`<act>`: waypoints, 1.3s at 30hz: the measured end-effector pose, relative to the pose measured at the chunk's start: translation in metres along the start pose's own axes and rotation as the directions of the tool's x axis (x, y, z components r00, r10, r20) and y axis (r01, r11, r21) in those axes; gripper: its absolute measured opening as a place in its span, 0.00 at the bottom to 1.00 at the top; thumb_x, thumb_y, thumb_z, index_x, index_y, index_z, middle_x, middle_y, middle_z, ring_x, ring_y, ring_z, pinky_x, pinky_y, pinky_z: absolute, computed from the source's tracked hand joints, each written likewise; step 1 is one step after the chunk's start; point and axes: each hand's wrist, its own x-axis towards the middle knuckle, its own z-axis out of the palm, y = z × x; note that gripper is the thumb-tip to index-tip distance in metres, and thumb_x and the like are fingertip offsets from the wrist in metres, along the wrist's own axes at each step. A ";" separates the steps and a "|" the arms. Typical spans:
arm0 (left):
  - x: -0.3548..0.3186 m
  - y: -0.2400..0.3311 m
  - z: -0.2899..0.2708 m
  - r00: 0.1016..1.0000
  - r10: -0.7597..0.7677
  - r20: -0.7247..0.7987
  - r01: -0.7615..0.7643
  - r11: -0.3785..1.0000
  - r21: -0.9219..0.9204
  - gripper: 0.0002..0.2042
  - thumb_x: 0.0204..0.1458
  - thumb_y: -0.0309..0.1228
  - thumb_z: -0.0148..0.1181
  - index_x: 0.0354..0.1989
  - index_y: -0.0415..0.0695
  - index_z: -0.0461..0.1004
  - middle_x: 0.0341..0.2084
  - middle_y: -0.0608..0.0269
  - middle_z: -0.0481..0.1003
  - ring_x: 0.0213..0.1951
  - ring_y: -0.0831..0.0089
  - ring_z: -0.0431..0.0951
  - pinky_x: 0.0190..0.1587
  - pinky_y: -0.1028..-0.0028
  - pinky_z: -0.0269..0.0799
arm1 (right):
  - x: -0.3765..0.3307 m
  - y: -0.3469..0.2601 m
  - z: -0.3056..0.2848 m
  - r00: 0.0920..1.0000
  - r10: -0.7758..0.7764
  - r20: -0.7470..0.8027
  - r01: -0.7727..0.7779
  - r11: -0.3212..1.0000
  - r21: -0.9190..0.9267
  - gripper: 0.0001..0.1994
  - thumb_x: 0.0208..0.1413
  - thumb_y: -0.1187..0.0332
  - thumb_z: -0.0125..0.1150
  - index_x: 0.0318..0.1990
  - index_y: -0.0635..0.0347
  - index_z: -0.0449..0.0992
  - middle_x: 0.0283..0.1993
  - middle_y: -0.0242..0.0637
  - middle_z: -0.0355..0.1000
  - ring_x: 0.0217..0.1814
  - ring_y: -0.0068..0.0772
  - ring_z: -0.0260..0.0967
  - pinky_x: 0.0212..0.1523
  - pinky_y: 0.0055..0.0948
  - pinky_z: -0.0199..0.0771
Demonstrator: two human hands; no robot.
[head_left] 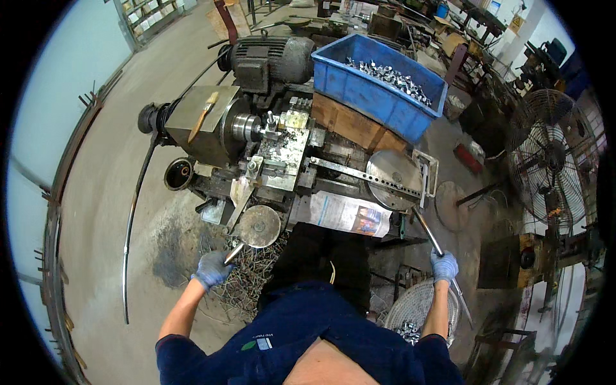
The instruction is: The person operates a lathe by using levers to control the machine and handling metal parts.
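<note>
My left hand (212,269), in a blue-grey knit glove, is closed round a short metal handle (234,253) beside a round metal disc (260,226) at the front of a small lathe (282,151). On the right, my right hand (444,266), gloved the same way, grips a long metal lever (428,231). The rod slants past the hand toward the lower right. Its upper end meets a linkage with a perforated flat bar (366,174), which crosses over a larger round plate (385,168). A shiny chuck (246,127) faces the tool slide; fine detail there is too small to tell.
A blue crate (378,96) of small metal parts stands on a wooden box behind the machine. A brush (203,117) lies on the headstock. Metal shavings (247,276) cover the floor below. A basket (417,308) with metal parts sits lower right, near a large fan (552,160).
</note>
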 end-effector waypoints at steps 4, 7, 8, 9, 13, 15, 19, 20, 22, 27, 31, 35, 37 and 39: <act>0.001 -0.002 0.003 1.000 -0.002 -0.017 0.002 1.000 -0.014 0.12 0.43 0.38 0.58 0.36 0.49 0.75 0.27 0.48 0.74 0.34 0.49 0.74 0.37 0.56 0.69 | -0.002 -0.001 -0.004 0.999 0.011 0.037 -0.012 1.000 0.017 0.25 0.44 0.39 0.53 0.31 0.51 0.79 0.35 0.45 0.75 0.39 0.50 0.73 0.41 0.42 0.72; 0.001 -0.010 0.009 0.996 0.022 -0.089 -0.027 0.998 -0.058 0.11 0.42 0.38 0.58 0.33 0.48 0.76 0.27 0.48 0.74 0.34 0.49 0.74 0.37 0.56 0.68 | -0.007 -0.005 -0.004 1.000 0.011 0.018 -0.011 1.000 0.028 0.24 0.43 0.40 0.54 0.32 0.51 0.79 0.34 0.45 0.75 0.38 0.49 0.73 0.40 0.41 0.72; 0.003 -0.009 0.011 0.992 0.029 -0.122 -0.038 0.996 -0.076 0.11 0.42 0.38 0.58 0.32 0.48 0.76 0.26 0.47 0.74 0.33 0.49 0.74 0.36 0.56 0.68 | -0.008 -0.006 -0.005 1.000 0.013 -0.005 -0.013 0.999 0.029 0.24 0.43 0.40 0.54 0.32 0.50 0.79 0.33 0.45 0.75 0.38 0.49 0.73 0.40 0.41 0.72; 0.003 -0.005 0.008 0.997 -0.006 -0.082 0.001 0.998 -0.067 0.10 0.42 0.38 0.57 0.31 0.48 0.76 0.26 0.47 0.74 0.33 0.49 0.74 0.36 0.56 0.68 | -0.009 -0.005 -0.001 1.000 0.014 -0.023 -0.013 0.999 0.030 0.23 0.42 0.40 0.55 0.32 0.50 0.79 0.33 0.45 0.75 0.38 0.48 0.73 0.39 0.41 0.72; 0.000 -0.007 0.010 0.998 -0.057 -0.017 0.056 0.996 -0.068 0.09 0.41 0.36 0.57 0.30 0.48 0.76 0.25 0.48 0.74 0.31 0.48 0.75 0.35 0.56 0.69 | 0.032 0.015 0.022 0.937 -0.235 -0.260 0.247 0.969 0.013 0.20 0.42 0.44 0.59 0.31 0.51 0.78 0.29 0.45 0.74 0.32 0.49 0.73 0.33 0.43 0.72; -0.001 -0.020 0.023 0.997 0.015 -0.071 -0.024 0.991 -0.128 0.10 0.41 0.36 0.57 0.31 0.48 0.76 0.25 0.48 0.75 0.31 0.49 0.75 0.35 0.56 0.69 | 0.083 0.021 0.035 0.856 -0.345 -0.386 0.342 0.936 -0.078 0.18 0.42 0.48 0.60 0.28 0.54 0.76 0.27 0.45 0.73 0.27 0.49 0.71 0.31 0.42 0.71; 0.001 -0.005 0.018 1.000 -0.008 0.002 0.008 0.999 -0.034 0.12 0.40 0.37 0.57 0.34 0.47 0.75 0.26 0.48 0.74 0.32 0.48 0.74 0.36 0.55 0.69 | 0.169 -0.038 -0.004 0.932 -0.213 -0.293 0.164 0.969 -0.183 0.24 0.52 0.46 0.50 0.48 0.53 0.74 0.48 0.49 0.69 0.57 0.50 0.60 0.59 0.54 0.52; 0.003 0.001 0.014 0.997 -0.045 0.059 0.048 0.998 -0.037 0.13 0.40 0.37 0.58 0.34 0.47 0.75 0.26 0.47 0.74 0.33 0.48 0.74 0.36 0.55 0.69 | 0.187 -0.058 -0.012 0.966 -0.147 -0.213 0.114 0.980 -0.163 0.25 0.53 0.49 0.50 0.54 0.53 0.69 0.52 0.48 0.66 0.61 0.49 0.56 0.62 0.54 0.46; 0.006 0.011 0.007 0.999 -0.016 0.035 0.019 0.997 -0.078 0.13 0.41 0.38 0.58 0.35 0.47 0.74 0.26 0.47 0.74 0.33 0.48 0.74 0.36 0.56 0.69 | 0.203 -0.090 -0.018 0.963 -0.196 -0.185 0.173 0.976 -0.135 0.28 0.48 0.52 0.55 0.55 0.54 0.67 0.61 0.44 0.60 0.67 0.46 0.49 0.65 0.53 0.40; 0.017 -0.037 0.008 0.880 0.219 0.422 0.049 0.842 -0.538 0.24 0.47 0.51 0.58 0.39 0.41 0.74 0.33 0.54 0.77 0.36 0.62 0.77 0.39 0.63 0.70 | 0.166 -0.118 -0.001 0.905 -0.367 -0.217 0.325 0.923 -0.209 0.31 0.46 0.52 0.57 0.57 0.58 0.64 0.64 0.43 0.55 0.68 0.47 0.46 0.68 0.46 0.37; 0.056 -0.065 -0.011 0.977 -0.190 0.095 0.181 0.505 -0.844 0.30 0.47 0.54 0.57 0.47 0.39 0.72 0.40 0.54 0.76 0.41 0.68 0.75 0.45 0.68 0.69 | 0.106 -0.081 0.026 0.827 -0.432 -0.360 0.459 0.889 -0.013 0.33 0.45 0.51 0.60 0.57 0.60 0.64 0.62 0.46 0.59 0.65 0.50 0.52 0.67 0.44 0.42; 0.134 -0.185 0.012 0.934 -0.232 -0.271 0.220 0.973 -0.075 0.27 0.46 0.50 0.56 0.48 0.42 0.71 0.41 0.48 0.75 0.42 0.53 0.75 0.44 0.61 0.70 | 0.052 -0.055 0.045 0.858 -0.389 -0.335 0.456 0.878 0.145 0.29 0.43 0.49 0.62 0.49 0.61 0.72 0.51 0.49 0.69 0.54 0.50 0.64 0.64 0.42 0.51; 0.158 -0.180 -0.002 0.925 -0.211 -0.317 0.252 0.963 0.094 0.25 0.46 0.50 0.55 0.46 0.43 0.72 0.39 0.47 0.74 0.42 0.50 0.74 0.42 0.59 0.70 | 0.025 -0.054 0.028 0.915 -0.361 -0.181 0.393 0.901 0.187 0.26 0.43 0.49 0.62 0.43 0.61 0.75 0.47 0.49 0.71 0.50 0.48 0.67 0.63 0.41 0.53; 0.173 -0.166 -0.008 0.962 -0.231 -0.149 0.249 0.961 0.119 0.25 0.50 0.50 0.50 0.49 0.43 0.71 0.41 0.44 0.74 0.44 0.47 0.73 0.44 0.57 0.69 | 0.012 -0.049 0.037 0.904 -0.367 -0.221 0.408 0.893 0.188 0.23 0.42 0.49 0.63 0.38 0.60 0.78 0.41 0.48 0.74 0.46 0.46 0.69 0.63 0.40 0.54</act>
